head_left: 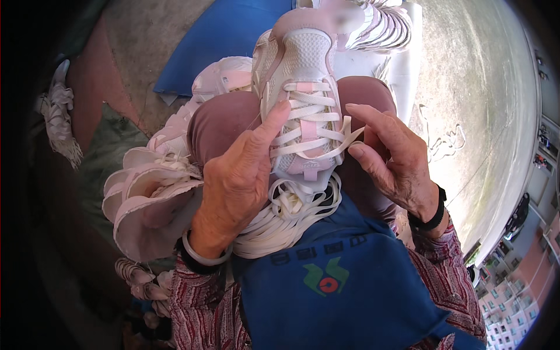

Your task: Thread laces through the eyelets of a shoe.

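Note:
A white and pink shoe upper (309, 52) lies over my knees, its toe end away from me and its front crisscrossed by a flat white shoelace (318, 109). My left hand (236, 175) grips the upper's left side, thumb on the edge of the lacing and the other fingers hidden beneath. At the right edge, my right hand (394, 154) has its curled fingers and thumb around a slack loop of the lace; the exact pinch point is partly hidden. A bundle of loose white laces (286, 224) rests in my lap, just below the upper.
More shoe uppers (154, 204) are stacked by my left leg, and another row (382, 26) sits at the far right. Blue sheeting (204, 44) covers part of the floor ahead. Loose laces (446, 143) lie on the floor at right. A blue apron (332, 268) covers my lap.

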